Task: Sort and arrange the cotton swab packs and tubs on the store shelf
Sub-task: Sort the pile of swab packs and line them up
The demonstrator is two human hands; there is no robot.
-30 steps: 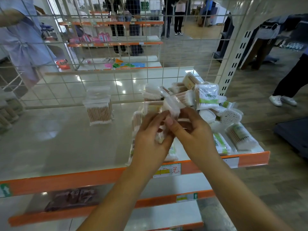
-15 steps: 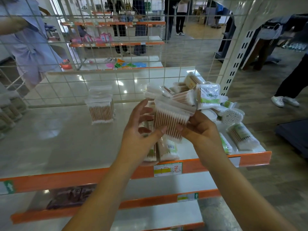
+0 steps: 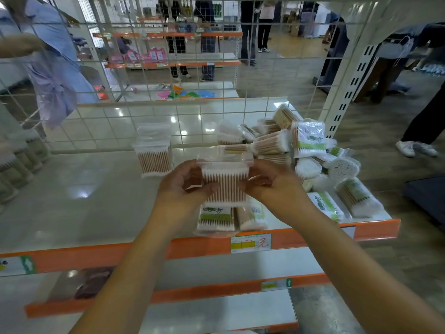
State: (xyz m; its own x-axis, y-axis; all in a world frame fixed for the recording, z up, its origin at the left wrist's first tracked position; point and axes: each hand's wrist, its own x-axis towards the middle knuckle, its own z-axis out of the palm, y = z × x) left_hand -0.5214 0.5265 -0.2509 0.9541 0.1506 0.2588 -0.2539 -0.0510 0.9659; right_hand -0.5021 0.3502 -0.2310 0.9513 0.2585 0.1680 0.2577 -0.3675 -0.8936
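Note:
A clear square tub of wooden-stick cotton swabs (image 3: 225, 180) is held upright above the shelf, in the middle of the head view. My left hand (image 3: 179, 189) grips its left side and my right hand (image 3: 271, 183) grips its right side. A stack of matching tubs (image 3: 154, 153) stands on the white shelf (image 3: 84, 201) to the left, near the wire back. Two green-labelled swab packs (image 3: 228, 218) lie flat right under my hands at the shelf's front. A loose heap of packs and round tubs (image 3: 310, 150) fills the shelf's right end.
A white wire grid (image 3: 192, 80) closes the back of the shelf, with a slotted upright (image 3: 346, 92) at the right. An orange price rail (image 3: 192, 249) edges the front; lower shelves sit beneath. More swab packs (image 3: 16, 165) stand at far left. People stand behind the grid and at the right.
The tub has turned from tilted to upright and level between both hands, and my left hand, which was open beside it, now grips its side.

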